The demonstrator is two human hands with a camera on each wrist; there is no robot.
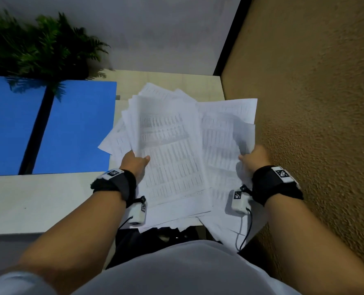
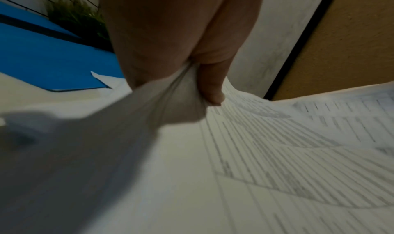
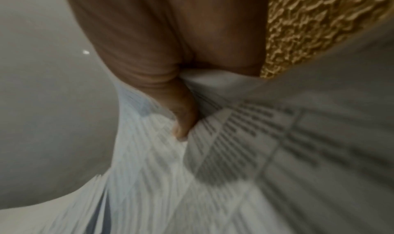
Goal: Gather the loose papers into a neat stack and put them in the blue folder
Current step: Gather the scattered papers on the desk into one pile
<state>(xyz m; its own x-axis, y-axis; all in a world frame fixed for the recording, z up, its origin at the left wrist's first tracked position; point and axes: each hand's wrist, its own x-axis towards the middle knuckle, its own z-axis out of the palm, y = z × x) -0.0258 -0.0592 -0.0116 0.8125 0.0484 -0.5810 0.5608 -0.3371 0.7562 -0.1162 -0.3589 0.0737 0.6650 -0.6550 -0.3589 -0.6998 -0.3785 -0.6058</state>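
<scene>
A fanned, uneven bundle of printed white papers [image 1: 172, 145] hangs between both hands over the right end of the pale desk [image 1: 38, 201]. My left hand [image 1: 135, 161] pinches the bundle's left edge, thumb on top, as the left wrist view confirms at the hand [image 2: 204, 86] and papers [image 2: 266, 153]. My right hand [image 1: 254, 157] grips the right edge, its thumb pressed into the papers [image 3: 213, 161] in the right wrist view, hand [image 3: 181, 119]. The blue folder [image 1: 74, 128] lies open flat on the desk at the left, apart from the papers; it also shows as the folder [image 2: 42, 55].
A green fern-like plant [image 1: 42, 45] stands at the back left, overhanging the folder. A rough tan wall [image 1: 315, 103] rises close on the right. A grey panel [image 1: 145, 28] backs the desk. The papers overhang the desk's front edge near my body.
</scene>
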